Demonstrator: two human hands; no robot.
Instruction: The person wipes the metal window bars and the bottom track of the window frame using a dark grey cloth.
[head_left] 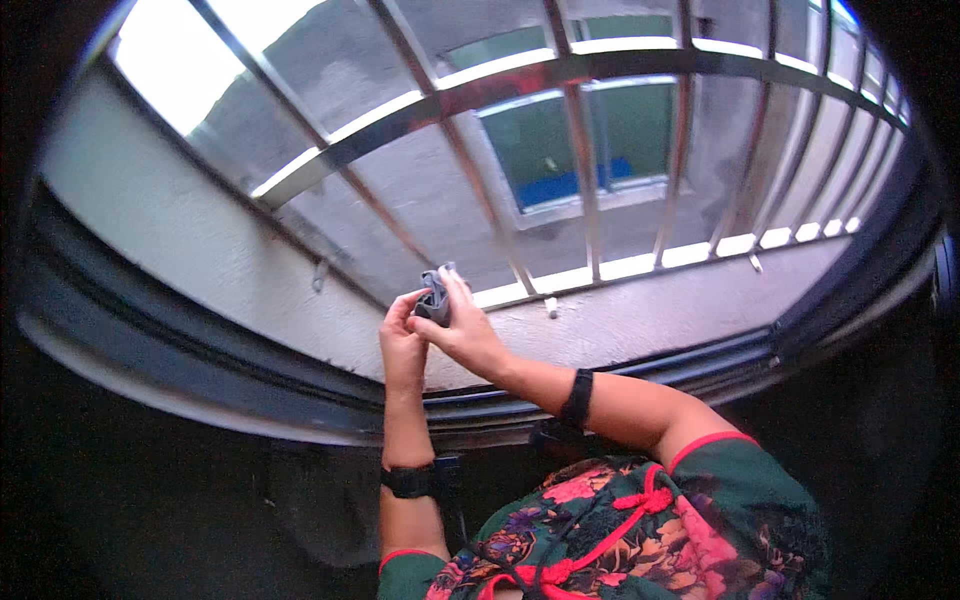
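A small crumpled grey cloth (435, 302) is bunched between my two hands, held up over the window ledge near the metal bars. My left hand (404, 328) grips its left side with bent fingers. From the right, my right hand (466, 325) presses on it, fingers pointing up along its far side and thumb across the near side. Part of the cloth is hidden behind the fingers. Both forearms reach out through the window opening, each with a black strap around it.
Metal bars (590, 215) with a crossrail (500, 88) stand just beyond my hands. The dark window frame (640, 375) curves below the pale ledge (640, 320). A small white piece (552, 307) sits by the bottom rail. Across the gap is a grey wall with a window (545, 140).
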